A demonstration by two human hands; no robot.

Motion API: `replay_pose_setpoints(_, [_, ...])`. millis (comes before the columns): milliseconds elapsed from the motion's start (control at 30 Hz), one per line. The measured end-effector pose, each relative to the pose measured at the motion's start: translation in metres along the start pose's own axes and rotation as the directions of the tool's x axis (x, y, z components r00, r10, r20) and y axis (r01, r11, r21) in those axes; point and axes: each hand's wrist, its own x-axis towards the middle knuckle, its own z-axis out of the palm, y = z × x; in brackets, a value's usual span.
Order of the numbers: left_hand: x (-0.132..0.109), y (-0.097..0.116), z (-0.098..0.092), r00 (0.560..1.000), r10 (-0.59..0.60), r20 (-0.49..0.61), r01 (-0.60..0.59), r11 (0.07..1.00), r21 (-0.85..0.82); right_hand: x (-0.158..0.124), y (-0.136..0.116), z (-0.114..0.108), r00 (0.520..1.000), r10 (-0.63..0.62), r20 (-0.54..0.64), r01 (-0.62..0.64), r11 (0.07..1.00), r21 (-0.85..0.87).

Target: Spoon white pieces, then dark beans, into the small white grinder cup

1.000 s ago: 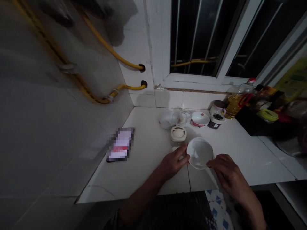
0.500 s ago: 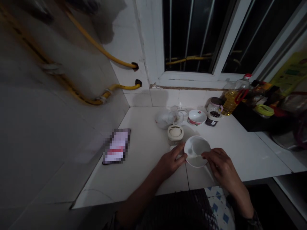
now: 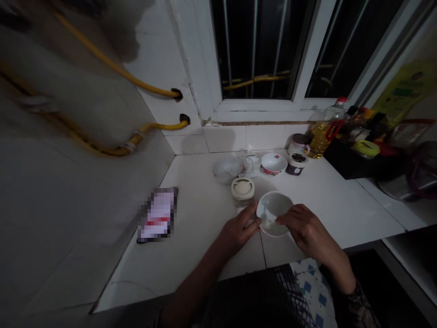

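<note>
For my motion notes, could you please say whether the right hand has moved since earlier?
Yes: the right hand has shifted left, toward the white-topped jar.

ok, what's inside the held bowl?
Inside the bowl: a whitish patch, too dim to identify, by the right hand. That hand covers part of the bowl's right side, hiding anything beneath.

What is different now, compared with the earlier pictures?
The right hand has moved left, from the right rim of the bowl to over its inside. The view has swung right. No hold was visibly taken or released. The left hand still holds the bowl's left side; the phone and near jar stay in place.
</note>
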Motion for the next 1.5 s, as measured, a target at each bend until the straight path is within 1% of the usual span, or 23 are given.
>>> replay_pose_setpoints(67, [-0.001,0.0,0.001,1.0,0.003,0.011,-0.003,1.0,-0.015,0.002,0.002,0.003,0.996,-0.019,-0.087,0.015,0.999,-0.052])
replay_pose_setpoints(133, [-0.002,0.0,0.001,0.999,-0.017,0.032,0.017,1.0,-0.011,0.005,0.004,0.007,0.991,-0.038,-0.126,0.025,0.994,-0.109])
replay_pose_setpoints(167, [-0.001,0.0,0.002,0.999,-0.026,0.038,0.026,1.0,-0.002,0.005,0.004,0.009,0.993,-0.04,-0.113,0.026,0.992,-0.122])
replay_pose_setpoints(233, [-0.001,0.0,0.001,0.999,-0.025,0.03,0.024,1.0,0.02,0.003,0.002,0.009,0.999,-0.028,-0.045,0.023,0.995,-0.102])
replay_pose_setpoints(300, [0.0,-0.001,0.001,1.0,-0.009,0.017,0.008,0.999,0.031,-0.004,0.0,0.005,1.0,0.0,0.021,0.001,0.998,-0.062])
replay_pose_setpoints(333, [0.0,-0.001,0.001,1.0,0.001,0.012,-0.002,1.0,0.029,-0.007,-0.001,0.003,0.999,0.014,0.031,-0.013,0.998,-0.056])
replay_pose_setpoints(367, [0.0,-0.001,0.001,1.0,0.005,0.009,-0.005,1.0,0.021,-0.011,-0.001,0.0,1.0,0.024,0.018,-0.023,0.998,-0.065])
replay_pose_setpoints(467, [0.001,0.0,0.0,1.0,0.011,-0.013,-0.011,1.0,-0.001,-0.018,0.0,-0.002,0.996,0.038,-0.082,-0.05,0.987,-0.15])
replay_pose_setpoints(500, [0.001,0.0,0.0,1.0,0.017,-0.017,-0.017,1.0,-0.005,-0.019,0.001,-0.001,0.994,0.039,-0.098,-0.056,0.984,-0.171])
replay_pose_setpoints(633, [0.001,0.0,-0.001,1.0,-0.004,0.028,0.004,1.0,-0.015,-0.019,-0.001,0.001,0.997,0.056,-0.056,-0.063,0.989,-0.137])
replay_pose_setpoints(700, [0.001,0.0,-0.001,1.0,0.0,0.027,0.0,1.0,-0.006,-0.018,0.0,0.001,0.994,0.055,-0.097,-0.069,0.986,-0.149])
replay_pose_setpoints(800, [0.001,0.001,-0.001,1.0,0.016,-0.001,-0.016,1.0,0.021,-0.016,0.005,0.0,0.976,0.061,-0.21,-0.119,0.953,-0.277])
replay_pose_setpoints(867, [0.002,0.001,-0.001,1.0,0.025,-0.01,-0.025,0.999,0.034,-0.015,0.007,0.001,0.97,0.067,-0.232,-0.147,0.928,-0.344])
replay_pose_setpoints(933, [0.003,0.002,-0.002,0.999,0.03,-0.013,-0.029,0.999,0.038,-0.015,0.005,0.004,0.977,0.074,-0.2,-0.137,0.937,-0.322])
replay_pose_setpoints(1033, [0.004,0.002,-0.003,1.0,0.026,-0.012,-0.025,0.999,0.034,-0.017,0.0,0.006,0.987,0.08,-0.141,-0.106,0.976,-0.19])
replay_pose_setpoints(1100, [0.004,0.002,-0.003,1.0,0.02,0.002,-0.02,0.999,0.031,-0.017,0.0,0.007,0.98,0.079,-0.18,-0.113,0.976,-0.187])
replay_pose_setpoints(1200, [0.004,0.002,-0.003,1.0,0.021,0.013,-0.021,0.999,0.038,-0.014,0.006,0.009,0.958,0.075,-0.278,-0.159,0.943,-0.294])
replay_pose_setpoints(1267, [0.004,0.002,-0.003,1.0,0.029,-0.003,-0.029,0.998,0.049,-0.013,0.007,0.011,0.963,0.066,-0.263,-0.148,0.941,-0.304])
replay_pose_setpoints(1367, [0.004,0.002,-0.003,1.0,0.02,0.012,-0.02,0.999,0.048,-0.013,0.003,0.012,0.982,0.054,-0.18,-0.091,0.975,-0.204])
replay_pose_setpoints(1433, [0.003,0.002,-0.003,0.999,0.009,0.041,-0.01,0.999,0.04,-0.015,0.001,0.01,0.98,0.083,-0.179,-0.113,0.98,-0.164])
replay_pose_setpoints(1500, [0.002,0.002,-0.003,0.999,0.01,0.045,-0.012,0.999,0.035,-0.016,0.002,0.004,0.967,0.143,-0.209,-0.182,0.966,-0.184])
